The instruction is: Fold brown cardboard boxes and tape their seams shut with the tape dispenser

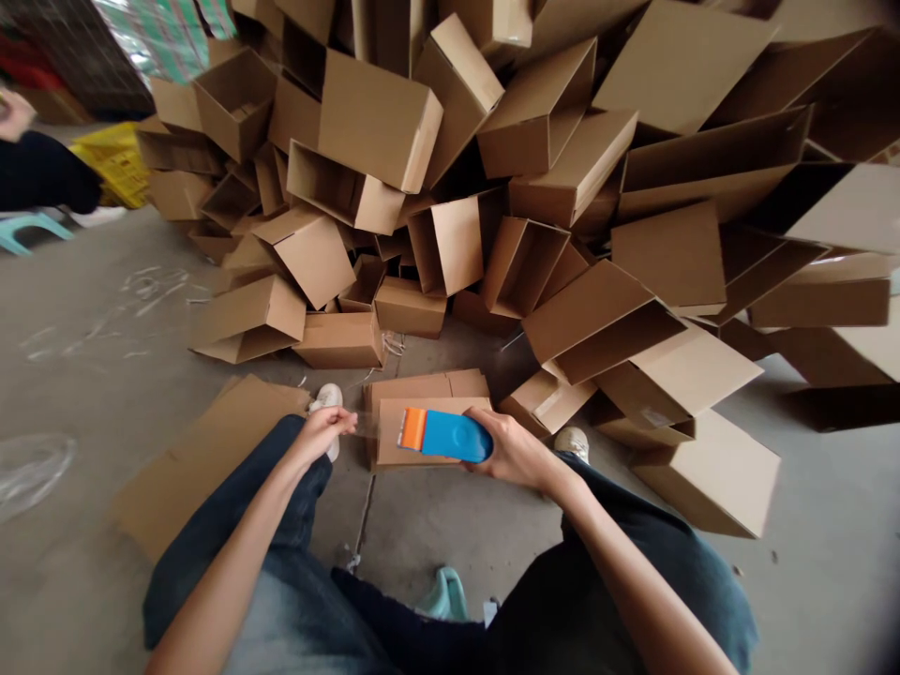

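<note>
My right hand (517, 448) is wrapped round the blue body of a tape dispenser (458, 436), whose orange head points left. From that head a faint strip of clear tape (367, 425) runs to my left hand (324, 431), where thumb and fingers pinch its end. Below the dispenser, between my feet, lies a cardboard box (422, 389) with its brown panels facing up. The dispenser hides part of this box, and I cannot tell whether the two touch.
A large heap of open cardboard boxes (380, 112) fills the space ahead and to the right. Flat cardboard (203, 459) lies by my left leg. A teal stool (446, 592) shows beneath me. At far left are another person's hand (14, 114) and a yellow crate (112, 161).
</note>
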A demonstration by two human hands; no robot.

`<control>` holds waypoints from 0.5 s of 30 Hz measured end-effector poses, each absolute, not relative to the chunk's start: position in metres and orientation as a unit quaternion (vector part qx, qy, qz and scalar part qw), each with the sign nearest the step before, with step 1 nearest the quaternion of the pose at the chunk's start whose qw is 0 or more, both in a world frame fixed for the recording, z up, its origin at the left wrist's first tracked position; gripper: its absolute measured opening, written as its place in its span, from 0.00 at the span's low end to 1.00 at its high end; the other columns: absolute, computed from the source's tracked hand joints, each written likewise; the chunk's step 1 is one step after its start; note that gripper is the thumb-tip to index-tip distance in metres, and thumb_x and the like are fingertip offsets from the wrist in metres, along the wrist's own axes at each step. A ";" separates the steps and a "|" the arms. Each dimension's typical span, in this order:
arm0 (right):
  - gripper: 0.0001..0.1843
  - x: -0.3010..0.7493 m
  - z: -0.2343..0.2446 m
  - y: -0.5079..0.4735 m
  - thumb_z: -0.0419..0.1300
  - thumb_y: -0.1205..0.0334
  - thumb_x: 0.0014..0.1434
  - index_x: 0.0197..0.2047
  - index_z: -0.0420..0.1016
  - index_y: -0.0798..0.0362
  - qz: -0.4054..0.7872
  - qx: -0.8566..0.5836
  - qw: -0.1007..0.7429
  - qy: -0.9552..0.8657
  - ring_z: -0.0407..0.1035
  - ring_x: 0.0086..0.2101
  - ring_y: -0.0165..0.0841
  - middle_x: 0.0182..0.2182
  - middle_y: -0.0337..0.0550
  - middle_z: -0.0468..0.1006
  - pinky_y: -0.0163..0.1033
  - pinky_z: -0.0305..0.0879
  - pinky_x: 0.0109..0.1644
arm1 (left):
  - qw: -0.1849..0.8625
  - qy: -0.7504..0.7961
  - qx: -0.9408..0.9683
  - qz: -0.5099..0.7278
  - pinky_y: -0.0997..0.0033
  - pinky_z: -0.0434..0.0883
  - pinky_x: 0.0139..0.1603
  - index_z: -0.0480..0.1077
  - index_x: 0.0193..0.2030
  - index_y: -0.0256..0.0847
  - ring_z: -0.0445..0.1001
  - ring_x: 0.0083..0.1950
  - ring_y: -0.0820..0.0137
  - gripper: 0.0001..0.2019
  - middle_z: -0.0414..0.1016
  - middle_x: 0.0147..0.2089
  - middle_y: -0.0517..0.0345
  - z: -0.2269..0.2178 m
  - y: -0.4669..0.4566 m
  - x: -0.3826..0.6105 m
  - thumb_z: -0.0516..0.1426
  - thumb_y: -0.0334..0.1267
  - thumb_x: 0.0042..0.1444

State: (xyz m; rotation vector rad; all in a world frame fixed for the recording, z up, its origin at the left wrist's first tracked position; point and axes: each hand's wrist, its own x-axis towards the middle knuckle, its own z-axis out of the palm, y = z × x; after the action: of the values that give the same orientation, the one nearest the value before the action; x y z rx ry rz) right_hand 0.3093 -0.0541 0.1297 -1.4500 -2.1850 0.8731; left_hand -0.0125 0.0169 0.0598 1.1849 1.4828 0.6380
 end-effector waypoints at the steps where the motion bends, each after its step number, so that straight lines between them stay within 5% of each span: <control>1: 0.23 0.313 0.131 -0.054 0.65 0.58 0.45 0.44 0.64 0.51 0.315 -0.512 0.184 -0.778 0.69 0.34 0.34 0.35 0.41 0.73 0.36 0.62 0.36 | 0.547 0.625 0.490 0.264 0.74 0.65 0.33 0.68 0.22 0.39 0.71 0.28 0.71 0.20 0.73 0.23 0.59 0.061 0.018 -0.021 0.65 0.53 0.31; 15: 0.25 0.371 0.142 -0.047 0.65 0.56 0.46 0.48 0.67 0.51 0.313 -0.550 0.113 -0.766 0.69 0.32 0.34 0.35 0.42 0.75 0.36 0.63 0.35 | 0.455 0.721 0.475 0.220 0.75 0.61 0.27 0.70 0.21 0.39 0.70 0.30 0.68 0.24 0.74 0.23 0.58 0.064 0.028 -0.098 0.63 0.59 0.25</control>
State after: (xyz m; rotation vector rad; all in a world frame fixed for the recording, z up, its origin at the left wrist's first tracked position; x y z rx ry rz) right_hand 0.3708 -0.0475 0.1425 -1.6150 -2.2471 0.9174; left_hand -0.0976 0.0276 0.0644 1.1718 1.7783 0.5416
